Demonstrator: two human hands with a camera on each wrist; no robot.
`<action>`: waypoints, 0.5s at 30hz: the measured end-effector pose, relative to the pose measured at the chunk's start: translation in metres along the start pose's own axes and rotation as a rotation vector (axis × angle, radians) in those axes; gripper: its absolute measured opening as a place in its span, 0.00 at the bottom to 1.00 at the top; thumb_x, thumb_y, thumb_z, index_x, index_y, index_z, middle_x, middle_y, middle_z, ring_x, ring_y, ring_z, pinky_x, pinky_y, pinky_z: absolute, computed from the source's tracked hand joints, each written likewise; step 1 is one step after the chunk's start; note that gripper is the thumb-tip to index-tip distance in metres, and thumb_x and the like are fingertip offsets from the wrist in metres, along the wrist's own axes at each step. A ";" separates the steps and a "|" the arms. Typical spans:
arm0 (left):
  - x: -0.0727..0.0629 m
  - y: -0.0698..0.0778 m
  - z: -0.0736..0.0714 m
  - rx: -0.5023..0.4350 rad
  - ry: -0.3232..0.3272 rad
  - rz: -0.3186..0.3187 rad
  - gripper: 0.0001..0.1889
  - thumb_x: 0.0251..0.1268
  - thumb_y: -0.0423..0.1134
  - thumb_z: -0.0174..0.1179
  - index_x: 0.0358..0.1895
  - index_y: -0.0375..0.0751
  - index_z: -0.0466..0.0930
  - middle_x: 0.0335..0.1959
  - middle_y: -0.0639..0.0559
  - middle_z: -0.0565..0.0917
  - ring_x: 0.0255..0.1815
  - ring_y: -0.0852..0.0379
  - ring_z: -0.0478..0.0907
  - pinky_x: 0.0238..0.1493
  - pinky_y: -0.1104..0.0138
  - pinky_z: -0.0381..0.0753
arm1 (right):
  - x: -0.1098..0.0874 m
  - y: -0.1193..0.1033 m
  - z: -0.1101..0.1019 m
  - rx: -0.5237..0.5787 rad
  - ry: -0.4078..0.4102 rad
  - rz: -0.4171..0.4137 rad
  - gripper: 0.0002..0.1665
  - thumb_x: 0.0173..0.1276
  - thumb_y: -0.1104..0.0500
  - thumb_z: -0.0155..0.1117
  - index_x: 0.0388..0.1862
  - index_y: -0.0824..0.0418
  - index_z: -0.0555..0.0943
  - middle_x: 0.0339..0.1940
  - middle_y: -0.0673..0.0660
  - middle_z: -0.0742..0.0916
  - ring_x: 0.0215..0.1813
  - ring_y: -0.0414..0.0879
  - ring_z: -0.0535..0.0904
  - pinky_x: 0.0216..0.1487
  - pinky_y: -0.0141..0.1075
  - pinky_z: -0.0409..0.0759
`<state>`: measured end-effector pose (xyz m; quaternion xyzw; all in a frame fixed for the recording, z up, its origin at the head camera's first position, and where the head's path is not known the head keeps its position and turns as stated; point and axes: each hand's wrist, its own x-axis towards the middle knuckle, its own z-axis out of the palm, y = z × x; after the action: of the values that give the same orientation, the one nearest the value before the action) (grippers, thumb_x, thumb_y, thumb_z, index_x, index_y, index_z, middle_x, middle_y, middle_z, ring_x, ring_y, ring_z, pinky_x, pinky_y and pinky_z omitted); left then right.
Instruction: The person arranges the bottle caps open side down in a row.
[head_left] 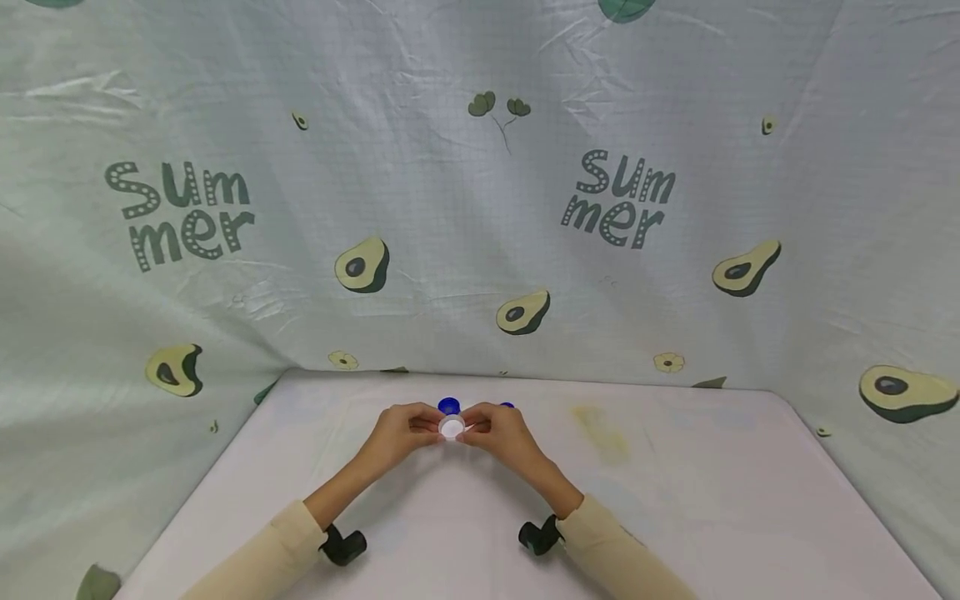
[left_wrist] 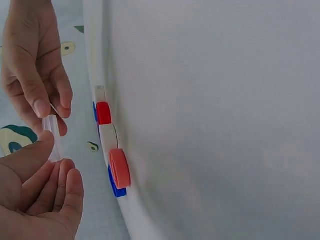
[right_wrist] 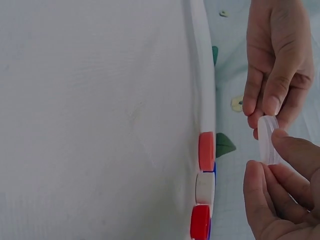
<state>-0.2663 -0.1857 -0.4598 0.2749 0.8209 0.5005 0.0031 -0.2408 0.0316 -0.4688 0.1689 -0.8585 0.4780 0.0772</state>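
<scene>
In the head view, a small round white cap, translucent at its edge, is held up above the table between two hands. My left hand pinches its left rim between thumb and fingers. From the opposite side, my right hand pinches the right rim. Seen from the left wrist, the cap stands edge-on between the fingertips of both hands. The right wrist view also has the cap edge-on, its rim looking finely ridged. A blue cap lies just behind the hands, and another blue cap is mostly hidden by the right hand.
More caps sit on the white table: a coral cap, a white cap and a red cap, close together. A patterned curtain hangs behind the table. Each wrist wears a black camera.
</scene>
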 end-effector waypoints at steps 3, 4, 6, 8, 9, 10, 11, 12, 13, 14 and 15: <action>-0.002 -0.002 -0.005 0.034 -0.011 -0.011 0.12 0.59 0.27 0.72 0.46 0.29 0.86 0.39 0.43 0.89 0.40 0.49 0.87 0.40 0.69 0.85 | 0.003 -0.004 0.005 -0.047 -0.018 0.023 0.16 0.61 0.61 0.78 0.47 0.64 0.88 0.37 0.53 0.89 0.37 0.40 0.85 0.36 0.28 0.83; -0.003 -0.002 -0.006 0.039 -0.015 -0.013 0.12 0.59 0.27 0.72 0.46 0.29 0.86 0.39 0.42 0.89 0.40 0.49 0.87 0.40 0.69 0.86 | 0.003 -0.005 0.006 -0.060 -0.024 0.031 0.16 0.61 0.61 0.78 0.47 0.64 0.88 0.36 0.52 0.89 0.36 0.39 0.84 0.36 0.28 0.82; -0.004 -0.004 -0.009 0.040 -0.023 -0.020 0.12 0.58 0.26 0.72 0.45 0.28 0.86 0.38 0.42 0.89 0.40 0.48 0.87 0.39 0.68 0.86 | 0.004 -0.006 0.010 -0.076 -0.039 0.041 0.16 0.61 0.62 0.78 0.47 0.64 0.87 0.34 0.51 0.88 0.35 0.38 0.82 0.34 0.27 0.82; -0.006 -0.006 -0.010 0.043 -0.028 -0.030 0.12 0.57 0.25 0.72 0.45 0.28 0.86 0.37 0.42 0.89 0.39 0.48 0.87 0.39 0.68 0.86 | 0.004 -0.008 0.014 -0.081 -0.051 0.051 0.16 0.60 0.63 0.78 0.47 0.65 0.87 0.32 0.50 0.87 0.33 0.37 0.81 0.34 0.27 0.81; -0.007 -0.007 -0.011 0.042 -0.033 -0.037 0.12 0.57 0.25 0.72 0.44 0.28 0.86 0.37 0.42 0.89 0.39 0.48 0.87 0.38 0.68 0.86 | 0.004 -0.008 0.015 -0.081 -0.057 0.060 0.16 0.60 0.63 0.79 0.46 0.65 0.87 0.31 0.49 0.87 0.32 0.36 0.80 0.33 0.26 0.80; -0.007 -0.009 -0.011 0.042 -0.038 -0.043 0.12 0.56 0.25 0.72 0.44 0.28 0.85 0.37 0.42 0.88 0.39 0.48 0.87 0.38 0.68 0.86 | 0.004 -0.008 0.017 -0.079 -0.061 0.065 0.16 0.59 0.63 0.79 0.46 0.65 0.87 0.30 0.49 0.86 0.32 0.36 0.80 0.32 0.26 0.80; -0.008 -0.010 -0.011 0.043 -0.045 -0.049 0.12 0.56 0.25 0.72 0.44 0.28 0.85 0.36 0.42 0.88 0.38 0.49 0.87 0.37 0.69 0.86 | 0.004 -0.008 0.018 -0.074 -0.064 0.067 0.16 0.59 0.64 0.79 0.45 0.66 0.87 0.30 0.49 0.86 0.31 0.36 0.79 0.31 0.26 0.80; -0.008 -0.011 -0.010 0.044 -0.053 -0.053 0.12 0.56 0.25 0.73 0.44 0.28 0.85 0.36 0.42 0.88 0.38 0.49 0.87 0.37 0.69 0.86 | 0.003 -0.007 0.019 -0.071 -0.067 0.072 0.15 0.58 0.65 0.79 0.45 0.66 0.87 0.29 0.49 0.86 0.30 0.36 0.79 0.31 0.26 0.79; -0.008 -0.012 -0.010 0.047 -0.064 -0.055 0.12 0.56 0.25 0.73 0.44 0.28 0.85 0.36 0.43 0.88 0.37 0.50 0.87 0.37 0.69 0.86 | 0.002 -0.007 0.020 -0.064 -0.069 0.082 0.15 0.58 0.65 0.79 0.44 0.67 0.87 0.28 0.49 0.86 0.30 0.36 0.79 0.30 0.26 0.79; -0.008 -0.013 -0.009 0.046 -0.075 -0.056 0.12 0.55 0.24 0.73 0.43 0.27 0.85 0.36 0.42 0.88 0.37 0.50 0.86 0.37 0.69 0.86 | 0.002 -0.006 0.021 -0.058 -0.069 0.089 0.15 0.57 0.66 0.79 0.43 0.67 0.87 0.27 0.49 0.85 0.29 0.36 0.78 0.29 0.25 0.78; -0.007 -0.014 -0.008 0.048 -0.085 -0.054 0.12 0.55 0.24 0.73 0.43 0.27 0.85 0.36 0.42 0.88 0.37 0.50 0.86 0.36 0.69 0.86 | 0.001 -0.005 0.021 -0.054 -0.070 0.093 0.15 0.57 0.67 0.79 0.43 0.68 0.87 0.27 0.49 0.85 0.28 0.36 0.78 0.28 0.26 0.78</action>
<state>-0.2685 -0.2008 -0.4692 0.2739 0.8388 0.4684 0.0449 -0.2394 0.0112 -0.4758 0.1433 -0.8801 0.4517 0.0294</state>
